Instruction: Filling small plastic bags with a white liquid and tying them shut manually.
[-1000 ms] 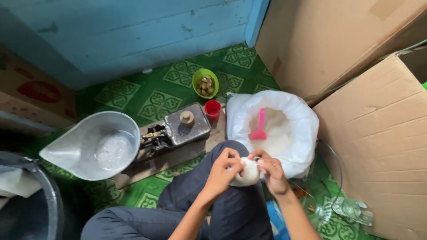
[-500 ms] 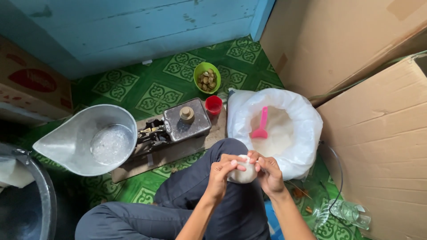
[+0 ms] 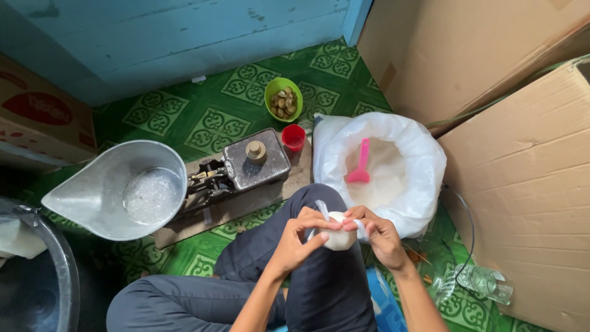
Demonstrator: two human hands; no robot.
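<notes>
I hold a small clear plastic bag of white powder (image 3: 339, 237) over my knee. My left hand (image 3: 298, 240) grips its left side and twisted top. My right hand (image 3: 378, 233) pinches the bag from the right. Just beyond my hands stands a large white sack (image 3: 424, 160) open at the top, filled with white powder, with a pink scoop (image 3: 360, 165) stuck in it. A balance scale (image 3: 236, 172) sits on a wooden board to the left, with a metal scoop pan (image 3: 98, 190) holding a little white powder and a brass weight (image 3: 255, 149) on its flat plate.
A green bowl of brownish pieces (image 3: 283, 98) and a small red cup (image 3: 294, 136) rest on the green patterned floor. Cardboard boxes (image 3: 522, 172) stand at the right and another (image 3: 37, 117) at the left. A dark bucket (image 3: 37, 283) is at lower left. Clear plastic bags (image 3: 479, 283) lie at lower right.
The view has shifted slightly. My hands keep working the small bag over my knee, fingers moving at its top. Nothing else has moved.
</notes>
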